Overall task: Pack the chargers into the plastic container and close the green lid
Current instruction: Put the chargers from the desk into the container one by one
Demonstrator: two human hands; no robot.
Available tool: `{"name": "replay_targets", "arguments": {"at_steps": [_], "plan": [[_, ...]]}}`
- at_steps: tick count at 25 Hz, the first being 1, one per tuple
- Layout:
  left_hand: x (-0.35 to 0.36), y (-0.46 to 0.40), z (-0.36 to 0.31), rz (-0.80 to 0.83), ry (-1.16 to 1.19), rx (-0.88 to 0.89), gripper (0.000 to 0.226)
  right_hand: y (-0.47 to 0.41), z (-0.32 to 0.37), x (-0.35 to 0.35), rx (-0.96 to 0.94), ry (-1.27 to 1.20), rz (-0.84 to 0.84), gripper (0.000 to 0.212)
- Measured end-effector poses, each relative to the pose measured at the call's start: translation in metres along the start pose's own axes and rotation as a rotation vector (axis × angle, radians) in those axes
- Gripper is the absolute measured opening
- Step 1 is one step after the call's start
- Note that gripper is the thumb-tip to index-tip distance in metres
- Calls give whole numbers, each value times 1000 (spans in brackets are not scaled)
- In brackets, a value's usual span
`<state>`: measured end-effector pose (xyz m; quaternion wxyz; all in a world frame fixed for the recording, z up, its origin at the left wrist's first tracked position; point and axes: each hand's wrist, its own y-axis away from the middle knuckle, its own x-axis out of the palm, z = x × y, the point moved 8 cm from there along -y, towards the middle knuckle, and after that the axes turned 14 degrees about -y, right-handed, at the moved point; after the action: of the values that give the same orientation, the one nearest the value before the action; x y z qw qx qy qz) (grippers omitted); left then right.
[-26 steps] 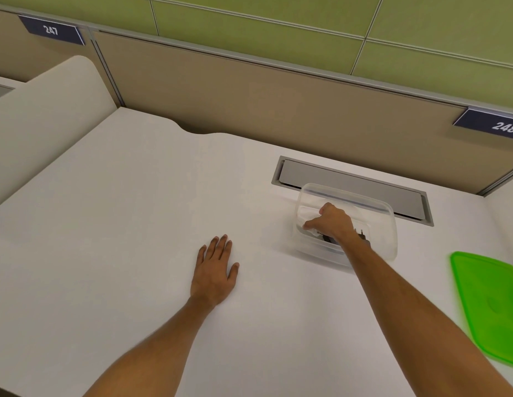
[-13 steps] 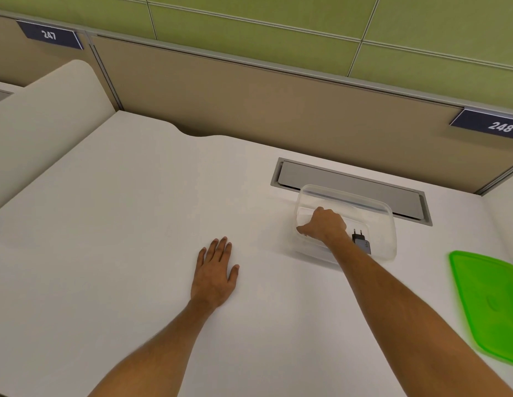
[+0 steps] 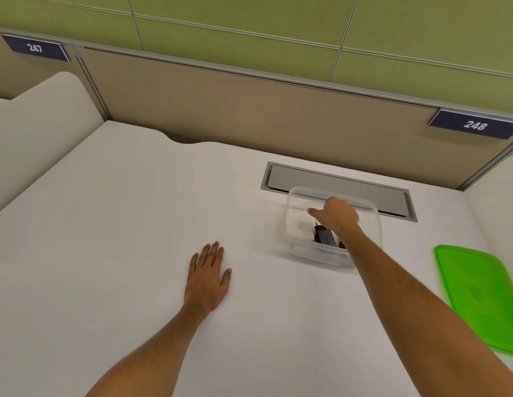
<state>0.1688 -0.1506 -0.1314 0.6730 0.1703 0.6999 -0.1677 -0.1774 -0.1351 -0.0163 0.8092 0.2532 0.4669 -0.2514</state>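
Observation:
A clear plastic container [image 3: 372, 224] stands on the white desk, right of centre, lid off. Inside it lies a dark charger [image 3: 324, 237] with its prongs pointing away from me, and something white [image 3: 299, 227] rests in the left half. My right hand [image 3: 337, 215] hovers over the container's middle with fingers curled and knuckles up; I see nothing held in it, and it hides part of the inside. My left hand [image 3: 208, 277] lies flat on the desk, fingers spread, well left of the container. The green lid [image 3: 484, 293] lies flat at the right edge.
A grey cable hatch [image 3: 335, 181] is set into the desk just behind the container. A beige partition [image 3: 249, 116] runs along the back, with number plates 247 [image 3: 34, 48] and 248 [image 3: 474, 125]. A curved side panel [image 3: 43, 124] rises at the left.
My right hand has risen and shifted back inside the container, so the dark charger now shows below its wrist. My left hand has stayed flat on the desk.

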Motion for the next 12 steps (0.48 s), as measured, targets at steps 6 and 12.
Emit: {"name": "replay_targets", "arguments": {"at_steps": [6,12], "plan": [[1,0,0,18,-20,14,72,12,-34,-41,13,-47,-120,40],[-1,0,-4,12,-30,35,77,41,-104,-88,125,-126,-275,37]]}}
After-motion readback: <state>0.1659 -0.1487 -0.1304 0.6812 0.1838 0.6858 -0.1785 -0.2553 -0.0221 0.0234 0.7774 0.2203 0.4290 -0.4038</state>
